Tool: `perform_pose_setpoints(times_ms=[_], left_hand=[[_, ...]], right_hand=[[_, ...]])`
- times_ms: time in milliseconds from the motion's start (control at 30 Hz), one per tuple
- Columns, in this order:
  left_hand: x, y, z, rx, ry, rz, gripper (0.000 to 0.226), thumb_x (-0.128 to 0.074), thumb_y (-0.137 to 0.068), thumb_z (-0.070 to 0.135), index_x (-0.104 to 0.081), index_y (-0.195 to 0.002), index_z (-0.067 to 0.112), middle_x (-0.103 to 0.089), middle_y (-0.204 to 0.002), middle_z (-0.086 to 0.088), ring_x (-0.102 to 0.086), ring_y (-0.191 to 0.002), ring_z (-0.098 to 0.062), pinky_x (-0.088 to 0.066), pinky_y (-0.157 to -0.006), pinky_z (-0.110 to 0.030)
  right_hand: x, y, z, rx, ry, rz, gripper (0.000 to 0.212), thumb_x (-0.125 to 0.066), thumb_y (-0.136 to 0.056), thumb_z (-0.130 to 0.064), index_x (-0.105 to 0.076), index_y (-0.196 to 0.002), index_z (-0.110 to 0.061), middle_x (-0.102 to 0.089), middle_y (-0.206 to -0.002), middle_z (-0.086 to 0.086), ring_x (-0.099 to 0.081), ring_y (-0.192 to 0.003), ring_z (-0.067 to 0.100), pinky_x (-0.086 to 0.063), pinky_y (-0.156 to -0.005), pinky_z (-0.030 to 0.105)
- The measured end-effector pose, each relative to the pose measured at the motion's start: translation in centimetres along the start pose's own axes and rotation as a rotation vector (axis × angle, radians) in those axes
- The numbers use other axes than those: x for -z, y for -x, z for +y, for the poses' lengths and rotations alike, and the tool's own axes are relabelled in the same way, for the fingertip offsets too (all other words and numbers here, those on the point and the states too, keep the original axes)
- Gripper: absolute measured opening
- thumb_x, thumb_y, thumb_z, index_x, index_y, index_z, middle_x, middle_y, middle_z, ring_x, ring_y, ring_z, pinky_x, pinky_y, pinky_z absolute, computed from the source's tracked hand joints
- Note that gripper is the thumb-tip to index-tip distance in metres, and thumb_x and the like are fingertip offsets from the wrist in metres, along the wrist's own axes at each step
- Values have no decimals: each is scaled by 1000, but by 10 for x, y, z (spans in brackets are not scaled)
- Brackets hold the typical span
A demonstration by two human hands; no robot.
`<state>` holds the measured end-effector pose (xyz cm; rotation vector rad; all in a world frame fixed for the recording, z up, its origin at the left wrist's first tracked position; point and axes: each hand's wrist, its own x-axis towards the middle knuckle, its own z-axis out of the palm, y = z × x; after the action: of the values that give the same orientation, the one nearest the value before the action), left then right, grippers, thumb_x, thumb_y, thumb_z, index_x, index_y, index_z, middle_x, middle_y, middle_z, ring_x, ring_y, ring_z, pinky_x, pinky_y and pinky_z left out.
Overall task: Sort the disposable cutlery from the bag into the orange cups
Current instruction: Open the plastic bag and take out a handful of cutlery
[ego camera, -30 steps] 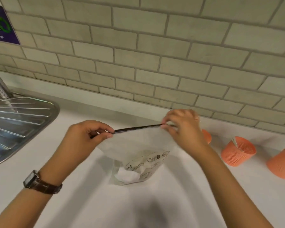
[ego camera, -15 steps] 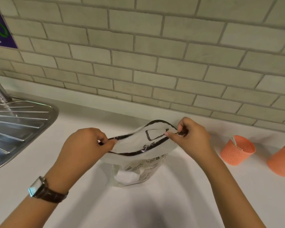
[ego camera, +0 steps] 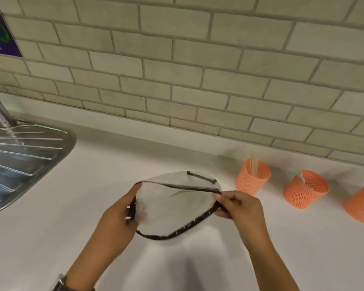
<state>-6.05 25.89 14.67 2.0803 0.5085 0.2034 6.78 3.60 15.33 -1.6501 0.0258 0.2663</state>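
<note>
A white plastic bag (ego camera: 177,208) with a black zip rim stands on the white counter, its mouth pulled wide. My left hand (ego camera: 118,223) pinches the rim's left side and my right hand (ego camera: 237,206) pinches its right end. A pale wooden piece of cutlery (ego camera: 180,193) shows faintly inside the bag. Three orange mesh cups stand to the right: the nearest cup (ego camera: 253,179) holds wooden sticks, the middle cup (ego camera: 306,189) holds a wooden piece, and the far cup (ego camera: 361,203) is cut off by the frame edge.
A steel sink drainer (ego camera: 25,162) lies at the left with a tap base (ego camera: 0,111) behind it. A tiled wall (ego camera: 198,80) runs along the back of the counter (ego camera: 72,238). A purple sign (ego camera: 0,36) hangs at top left.
The bag's zip rim, shut a second ago, has been pulled apart into a wide mouth. My hands have dropped lower and the third orange cup has come into view.
</note>
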Motion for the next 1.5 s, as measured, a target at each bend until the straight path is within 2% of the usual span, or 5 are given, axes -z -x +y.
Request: perform_pose_setpoints(times_ms=[200,400,967,1267,1500], left_hand=[[-4,-21,-18,536,1597,-310,74,-69,-18,-21,-69,-92,-11,-70,-95,-22,-71,-78,-36,-60,-62,-44],[2,-36,3,533,1289,-450,65,-76,-60,49,-66,-106,4,-67,-104,-15,-65,-92,-28,-53,-81,-35],[15,-16,-17,80,101,147,27,-64,-85,22,-67,-59,28,-61,-78,-6,-55,-73,-14,-39,-66,-21],[2,-23,-23,706,1582,-287,71,-89,-37,-7,-65,-104,-9,-65,-111,-27,-66,-97,-40,-53,-71,-60],[19,-74,15,616,1353,-268,18,-58,-72,22,-62,-88,15,-69,-78,1,-60,-73,-14,-47,-70,-31]], right_hand=[[6,-1,6,-609,-874,-459,59,-91,-28,7,-73,-84,8,-72,-92,23,-72,-71,32,-59,-58,43],[21,-10,-3,-458,-582,-453,61,-96,-36,-23,-70,-89,-7,-73,-81,12,-70,-69,24,-58,-60,34],[12,-6,21,62,245,-104,19,-62,-88,-10,-73,-73,-15,-65,-63,6,-55,-48,9,-49,-52,19],[8,-8,28,-599,-745,-469,59,-94,-32,-1,-74,-86,7,-71,-98,24,-71,-78,38,-58,-64,51],[3,-55,-12,-294,-529,-504,72,-81,-53,-56,-70,-103,-5,-70,-104,15,-67,-91,27,-56,-76,37]])
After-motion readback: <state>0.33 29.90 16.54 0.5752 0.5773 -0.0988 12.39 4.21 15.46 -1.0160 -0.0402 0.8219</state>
